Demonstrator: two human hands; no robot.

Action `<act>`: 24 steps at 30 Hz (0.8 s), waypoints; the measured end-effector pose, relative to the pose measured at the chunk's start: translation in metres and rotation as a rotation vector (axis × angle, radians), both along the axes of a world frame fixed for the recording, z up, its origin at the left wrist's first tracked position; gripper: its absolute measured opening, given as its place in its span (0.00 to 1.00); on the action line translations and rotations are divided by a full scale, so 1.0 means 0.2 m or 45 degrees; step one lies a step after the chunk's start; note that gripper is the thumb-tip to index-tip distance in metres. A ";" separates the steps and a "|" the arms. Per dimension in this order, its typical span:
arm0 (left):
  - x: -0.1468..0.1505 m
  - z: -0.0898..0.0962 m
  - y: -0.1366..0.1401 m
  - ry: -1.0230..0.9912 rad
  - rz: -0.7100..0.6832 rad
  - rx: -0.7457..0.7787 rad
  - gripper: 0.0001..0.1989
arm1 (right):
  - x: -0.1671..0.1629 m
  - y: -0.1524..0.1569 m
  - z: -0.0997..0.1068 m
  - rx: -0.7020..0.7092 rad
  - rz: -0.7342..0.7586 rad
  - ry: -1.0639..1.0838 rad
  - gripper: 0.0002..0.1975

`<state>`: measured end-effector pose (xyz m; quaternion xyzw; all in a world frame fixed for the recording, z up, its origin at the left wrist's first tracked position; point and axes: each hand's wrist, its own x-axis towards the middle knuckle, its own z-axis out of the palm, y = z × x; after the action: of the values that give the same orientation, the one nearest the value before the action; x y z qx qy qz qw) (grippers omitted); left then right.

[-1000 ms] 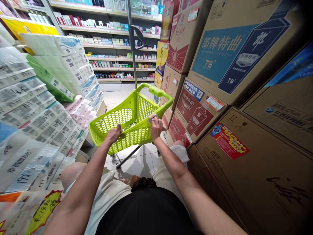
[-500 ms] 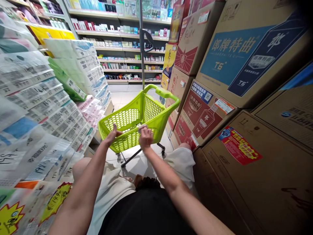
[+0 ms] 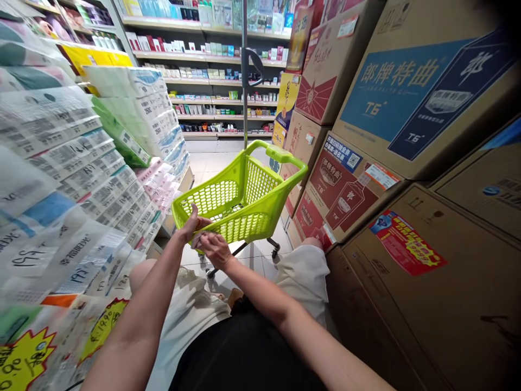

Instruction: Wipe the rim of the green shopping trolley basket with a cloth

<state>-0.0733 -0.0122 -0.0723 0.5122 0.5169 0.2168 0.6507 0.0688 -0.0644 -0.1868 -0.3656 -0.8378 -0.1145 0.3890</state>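
Observation:
A lime-green shopping cart [image 3: 262,220] with a perforated plastic basket stands tilted in front of my knees. At its near left corner, my left hand [image 3: 192,224] grips the rim, thumb raised on the inner side. Just below that, my right hand [image 3: 216,251] presses a small pale cloth [image 3: 197,240] against the outer side of the basket. The fingers lie over the cloth, so only its edge shows. Both hands are close together, the right one slightly lower.
Stacked packs of tissue paper [image 3: 77,146] with handwritten prices crowd the left side. Cardboard cartons [image 3: 407,98] rise on the right, close to my knee. Behind the cart, a grey pole [image 3: 245,108] stands before shelves [image 3: 191,81] of small boxes and bottles.
My right hand has moved left and down along the basket's side with the cloth, coming up beside my left hand. The left hand stays at the rim. The view has shifted slightly.

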 end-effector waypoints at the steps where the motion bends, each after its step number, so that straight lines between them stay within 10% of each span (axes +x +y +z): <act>1: 0.00 0.01 -0.02 0.002 -0.013 0.015 0.63 | -0.02 -0.01 -0.02 0.013 0.075 -0.040 0.11; 10: 0.21 0.06 0.01 0.893 -0.107 0.572 0.51 | 0.68 0.36 0.14 -0.316 -0.957 0.977 0.21; 19: 0.47 0.07 -0.01 1.416 -0.348 0.823 0.39 | 0.58 0.40 0.12 -0.709 -0.981 1.252 0.27; 24: 0.46 0.08 -0.02 1.412 -0.327 0.836 0.37 | 0.65 0.54 0.23 -0.478 -1.024 1.353 0.26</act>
<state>0.0187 -0.0158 -0.0564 0.7776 0.6173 -0.0124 0.1185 0.1988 0.0433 -0.1403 -0.7155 -0.3385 0.0918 0.6042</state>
